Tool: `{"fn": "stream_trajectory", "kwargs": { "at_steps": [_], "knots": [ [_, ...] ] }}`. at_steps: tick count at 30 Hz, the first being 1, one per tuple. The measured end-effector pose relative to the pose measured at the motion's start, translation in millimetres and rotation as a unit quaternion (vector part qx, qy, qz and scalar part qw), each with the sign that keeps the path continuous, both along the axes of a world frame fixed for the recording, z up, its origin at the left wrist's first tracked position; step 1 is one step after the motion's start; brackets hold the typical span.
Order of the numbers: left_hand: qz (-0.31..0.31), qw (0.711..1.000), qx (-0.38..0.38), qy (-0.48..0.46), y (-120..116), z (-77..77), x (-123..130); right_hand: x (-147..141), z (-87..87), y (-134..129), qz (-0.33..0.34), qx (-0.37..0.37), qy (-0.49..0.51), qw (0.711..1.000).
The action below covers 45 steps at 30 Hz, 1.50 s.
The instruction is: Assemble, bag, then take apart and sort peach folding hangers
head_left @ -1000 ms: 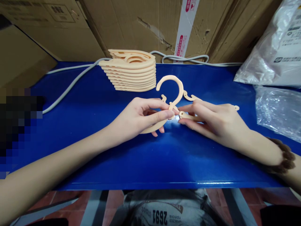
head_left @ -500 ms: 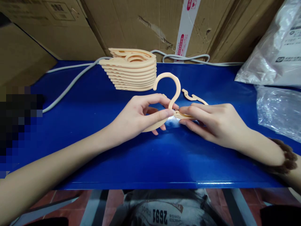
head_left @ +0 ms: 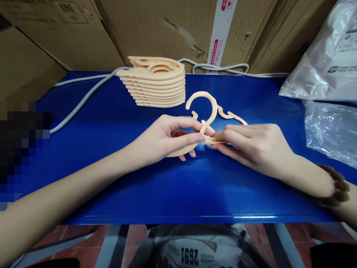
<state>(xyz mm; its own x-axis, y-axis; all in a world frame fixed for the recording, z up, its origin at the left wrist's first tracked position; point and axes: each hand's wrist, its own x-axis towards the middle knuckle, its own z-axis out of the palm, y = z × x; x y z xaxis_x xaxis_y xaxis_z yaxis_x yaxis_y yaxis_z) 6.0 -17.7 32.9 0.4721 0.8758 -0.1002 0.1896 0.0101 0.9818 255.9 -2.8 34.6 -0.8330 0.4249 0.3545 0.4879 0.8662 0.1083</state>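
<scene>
A cream plastic hook piece (head_left: 214, 108) stands up between my hands above the blue table. My left hand (head_left: 167, 139) pinches its base between thumb and fingers, and a curved arm of the piece shows beneath the palm. My right hand (head_left: 255, 147) is closed on a thin cream arm piece (head_left: 217, 140) whose end meets the hook's base at my left thumb. My fingers hide part of that joint. Behind my right hand lies a loose cream piece (head_left: 232, 115) with a notched end. Another small cream end (head_left: 194, 115) shows behind my left fingers.
A stack of folded cream hanger pieces (head_left: 156, 87) sits at the back of the blue table (head_left: 178, 193). Grey cables (head_left: 89, 97) run along the back and left. Cardboard boxes (head_left: 167, 33) stand behind; plastic bags (head_left: 320, 67) lie at right.
The hook has tilted and moved slightly right and down, with its base. The arm piece in my right hand now lines up straighter with the base. My hands have shifted only slightly.
</scene>
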Motion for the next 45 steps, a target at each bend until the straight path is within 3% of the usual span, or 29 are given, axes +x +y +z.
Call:
{"fn": "stream_trajectory", "kwargs": {
  "at_steps": [7,13,20,24,36,45],
  "knots": [
    [-0.002,1.000,0.014,0.004,1.3,0.4,-1.0,-0.8,0.4,-2.4,-0.014,0.014,-0.013,1.000],
    [-0.025,1.000,0.016,0.003,4.0,-1.6,-0.6,-2.2,1.3,-2.4,-0.008,0.077,-0.034,0.996],
    [-0.022,0.995,0.098,0.016,1.3,1.0,0.2,-5.4,4.2,-5.0,0.004,0.135,-0.034,0.990],
    [-0.011,0.996,0.093,0.010,-1.7,3.1,1.4,-5.8,5.6,-6.5,0.009,0.137,-0.033,0.990],
    [0.006,0.996,0.090,0.016,-1.0,-1.2,4.6,-3.3,-0.5,-6.8,-0.004,0.002,-0.017,1.000],
    [-0.008,1.000,0.006,0.007,0.6,-3.1,2.8,-10.4,3.9,-12.7,-0.069,-0.157,0.010,0.985]
  ]
}}
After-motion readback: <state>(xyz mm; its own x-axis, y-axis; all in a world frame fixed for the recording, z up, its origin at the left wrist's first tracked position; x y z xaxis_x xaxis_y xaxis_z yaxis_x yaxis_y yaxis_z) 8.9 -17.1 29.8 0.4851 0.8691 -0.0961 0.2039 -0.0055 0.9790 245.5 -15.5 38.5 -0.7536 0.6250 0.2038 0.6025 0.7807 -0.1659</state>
